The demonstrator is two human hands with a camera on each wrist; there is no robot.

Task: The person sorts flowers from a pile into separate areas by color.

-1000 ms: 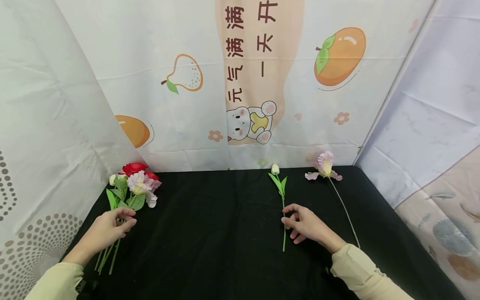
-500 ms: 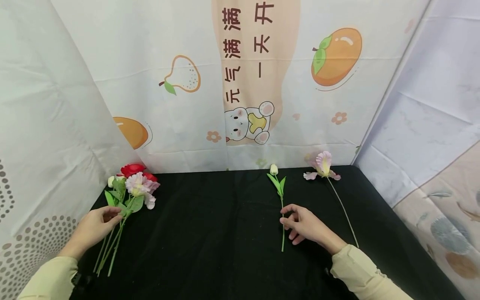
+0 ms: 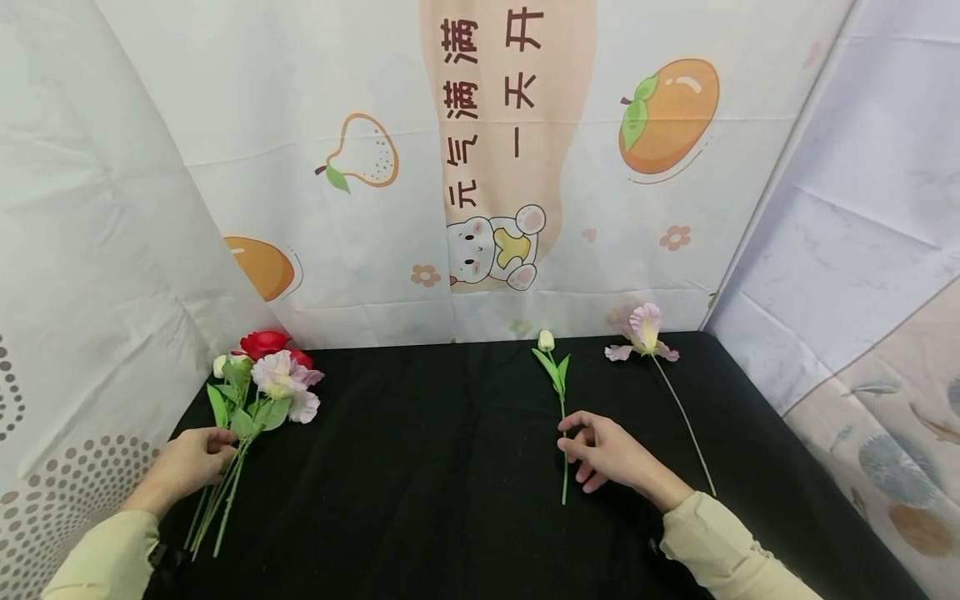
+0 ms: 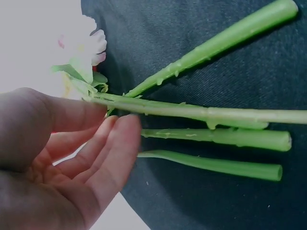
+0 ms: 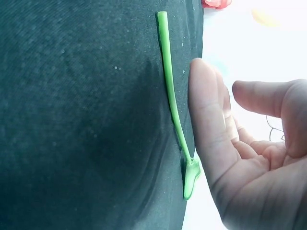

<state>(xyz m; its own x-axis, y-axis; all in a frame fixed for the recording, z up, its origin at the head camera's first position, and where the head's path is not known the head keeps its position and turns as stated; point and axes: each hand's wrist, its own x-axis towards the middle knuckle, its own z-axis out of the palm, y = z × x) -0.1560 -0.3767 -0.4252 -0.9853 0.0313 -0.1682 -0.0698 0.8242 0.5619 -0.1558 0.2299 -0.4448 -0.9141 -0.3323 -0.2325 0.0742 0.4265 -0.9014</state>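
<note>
At the left, my left hand (image 3: 197,458) pinches the stem of a pink iris (image 3: 281,379) in a bunch of artificial flowers. In the left wrist view the pale stem (image 4: 240,115) crosses at the thumb and fingertips; several green stems (image 4: 216,164) lie on the cloth beside it. A red flower (image 3: 264,342) and a white bud (image 3: 219,366) belong to the bunch. My right hand (image 3: 607,450) hovers beside a white tulip (image 3: 546,340), fingers loosely bent. In the right wrist view the tulip stem (image 5: 171,86) lies on the cloth, apart from the thumb.
Another pink iris (image 3: 645,329) lies at the back right, its long stem running toward my right sleeve (image 3: 731,542). Black cloth (image 3: 390,467) covers the table. Printed white curtains (image 3: 300,192) stand along the back and both sides.
My left hand has moved left and slightly down onto the stems, its fingers closing in. The pink iris in the bunch has shifted slightly right. My right hand has stayed by the tulip.
</note>
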